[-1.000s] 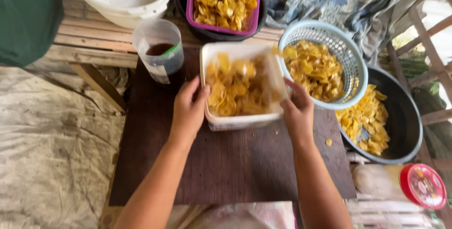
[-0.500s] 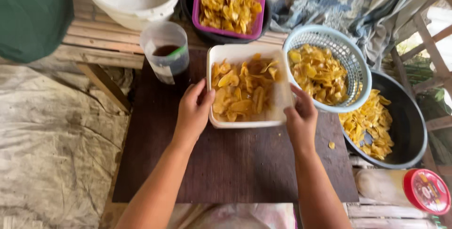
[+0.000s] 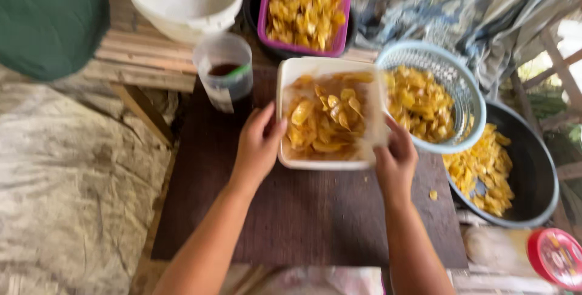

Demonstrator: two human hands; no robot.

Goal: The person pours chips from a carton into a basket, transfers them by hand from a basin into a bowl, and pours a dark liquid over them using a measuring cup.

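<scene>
Left hand (image 3: 257, 148): rested against the left wall of the white rectangular plastic container (image 3: 290, 73), fingers curled over its rim and thumb outside, grasping that side.
Right hand (image 3: 395, 158): sat at the container's right front corner, fingers closed on the edge of a clear plastic bag (image 3: 373, 113) that rose along the right wall; the frame was blurred, so the exact pinch could not be told.
Container: stood on the dark brown wooden board (image 3: 303, 216), near its far edge, between both hands, filled with yellow fried chips (image 3: 324, 119).
Right of it: a light blue round plastic sieve basket (image 3: 470, 92) of the same chips, touching or just beside the container, overlapping a black round basin (image 3: 536, 177) that held more chips.
Behind it: a magenta rectangular tub (image 3: 339, 25) heaped with chips.
Left of it: a clear plastic cup with dark liquid (image 3: 224, 77), and beyond that a white round bowl (image 3: 185, 4).
Near right corner: a red round lid (image 3: 555, 257).
</scene>
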